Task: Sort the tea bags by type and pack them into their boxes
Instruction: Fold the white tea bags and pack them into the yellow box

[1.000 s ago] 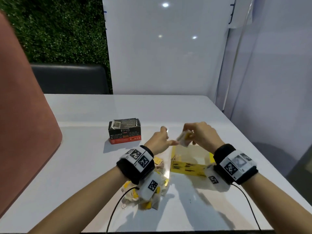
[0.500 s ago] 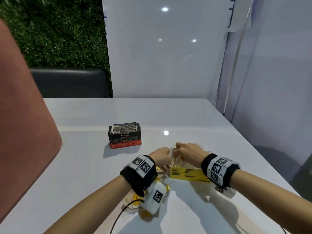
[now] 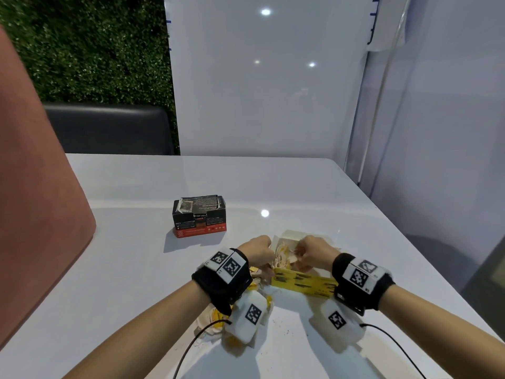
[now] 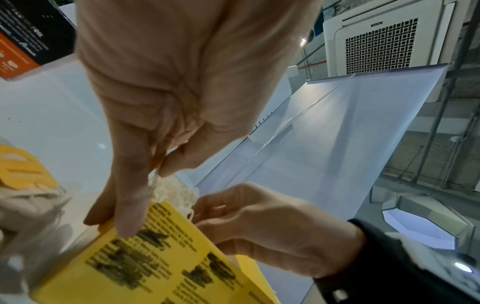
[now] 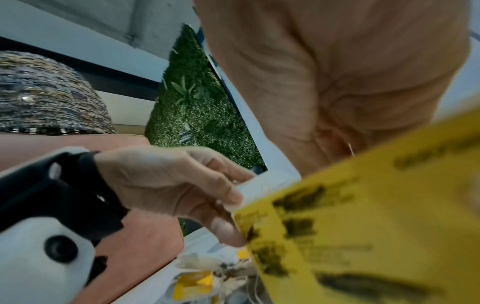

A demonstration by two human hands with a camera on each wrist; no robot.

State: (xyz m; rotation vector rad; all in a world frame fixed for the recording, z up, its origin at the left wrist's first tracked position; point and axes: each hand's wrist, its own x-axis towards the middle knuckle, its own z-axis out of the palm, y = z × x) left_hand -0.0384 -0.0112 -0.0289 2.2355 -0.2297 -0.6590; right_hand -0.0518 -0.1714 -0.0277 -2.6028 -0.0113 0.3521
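Observation:
An open yellow tea box lies on the white table, with pale tea bags and strings bunched inside it. My left hand grips the box's left end, fingers on the outer wall and thumb above. My right hand is curled inside the box opening, and it holds a tea bag among the strings. Its fingertips are hidden. A black and red tea box stands open farther back on the left, with packets inside.
A loose pile of yellow-tagged tea bags lies under my left wrist, near the front edge. A large reddish-brown shape stands along the table's left side. A white panel rises behind the table. Tea crumbs dot the tabletop.
Both hands came down from above the table to the yellow box. The right hand carried its tea bag into the opening, and the left hand took hold of the box's end.

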